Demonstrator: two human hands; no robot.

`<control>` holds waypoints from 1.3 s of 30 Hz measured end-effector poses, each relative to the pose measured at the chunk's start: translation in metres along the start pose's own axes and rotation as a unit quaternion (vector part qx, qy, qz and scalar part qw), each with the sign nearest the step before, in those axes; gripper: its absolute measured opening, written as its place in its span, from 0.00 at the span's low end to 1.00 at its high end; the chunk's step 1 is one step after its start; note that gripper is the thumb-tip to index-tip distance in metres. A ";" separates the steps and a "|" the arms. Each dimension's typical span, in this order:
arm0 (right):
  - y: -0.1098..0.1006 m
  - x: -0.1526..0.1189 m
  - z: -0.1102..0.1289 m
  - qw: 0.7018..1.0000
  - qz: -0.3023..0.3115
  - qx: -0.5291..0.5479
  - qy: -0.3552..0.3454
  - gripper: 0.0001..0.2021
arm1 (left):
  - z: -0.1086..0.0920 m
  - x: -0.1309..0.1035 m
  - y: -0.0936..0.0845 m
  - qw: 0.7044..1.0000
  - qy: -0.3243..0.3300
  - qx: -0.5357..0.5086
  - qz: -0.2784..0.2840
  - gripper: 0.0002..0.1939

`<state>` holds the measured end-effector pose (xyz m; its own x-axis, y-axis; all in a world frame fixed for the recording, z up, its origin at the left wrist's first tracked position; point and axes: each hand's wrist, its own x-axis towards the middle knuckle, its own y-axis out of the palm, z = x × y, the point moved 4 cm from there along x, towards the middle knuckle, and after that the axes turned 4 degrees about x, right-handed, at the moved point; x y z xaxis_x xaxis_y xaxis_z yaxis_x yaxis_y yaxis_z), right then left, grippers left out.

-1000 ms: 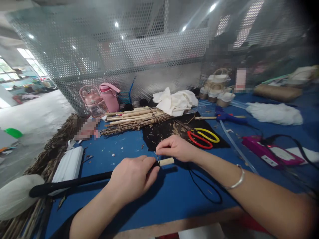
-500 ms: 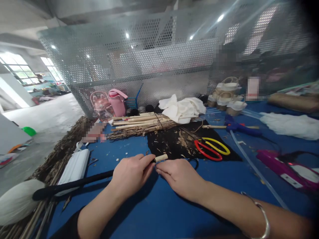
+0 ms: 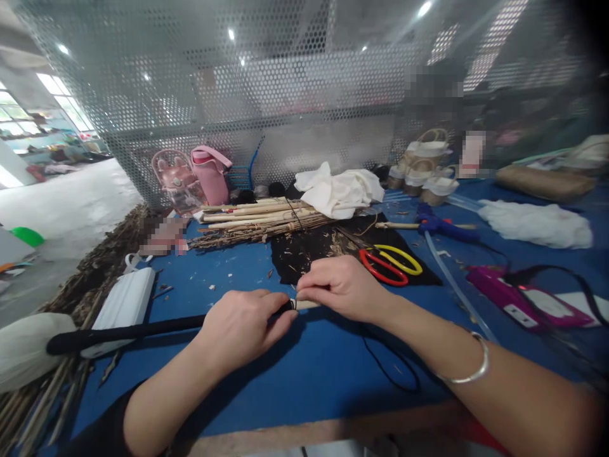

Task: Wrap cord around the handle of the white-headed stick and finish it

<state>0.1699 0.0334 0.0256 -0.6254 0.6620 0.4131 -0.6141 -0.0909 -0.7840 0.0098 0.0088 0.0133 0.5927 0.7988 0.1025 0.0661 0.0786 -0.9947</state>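
"What's over the blue bench (image 3: 309,393)?"

"A rod (image 3: 133,331), long and slim, dull black along most of its length, rounded at the left end, straight and slightly slanted."

"And the hands?"

"The left hand's (image 3: 242,327) grip is wrapped round it near its right end. The right hand's (image 3: 340,289) grip is pinching thin black cord (image 3: 392,377) beside it."

"How's that right end?"

"Bare, pale, woodlike, partly hidden; cord circles it where the black stops."

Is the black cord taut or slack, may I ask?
Slack: the cord curves loosely on the table; inside the right hand, unclear.
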 end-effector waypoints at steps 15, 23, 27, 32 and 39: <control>0.041 0.005 -0.029 0.864 0.107 0.409 0.272 0.08 | 0.005 0.002 -0.013 0.998 0.010 -0.030 -0.063 0.17; 0.053 -0.008 -0.022 0.891 0.071 0.299 0.335 0.14 | 0.011 0.010 -0.008 0.999 -0.006 -0.029 -0.038 0.13; 0.049 -0.008 -0.012 0.945 0.096 0.184 0.251 0.18 | 0.020 0.012 -0.008 0.998 -0.050 -0.022 -0.032 0.14; 0.033 -0.006 0.010 0.995 0.064 -0.031 0.065 0.15 | 0.021 0.015 -0.001 0.998 -0.053 -0.037 0.019 0.12; 0.009 -0.005 0.011 0.996 0.007 -0.093 0.001 0.13 | 0.005 0.007 0.000 0.997 -0.027 -0.054 0.046 0.13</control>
<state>0.1625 0.0208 0.0216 -0.6324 0.6628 0.4010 -0.5056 0.0389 -0.8619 0.0099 0.0180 0.0138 0.5568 0.8306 0.0068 0.1014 -0.0598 -0.9930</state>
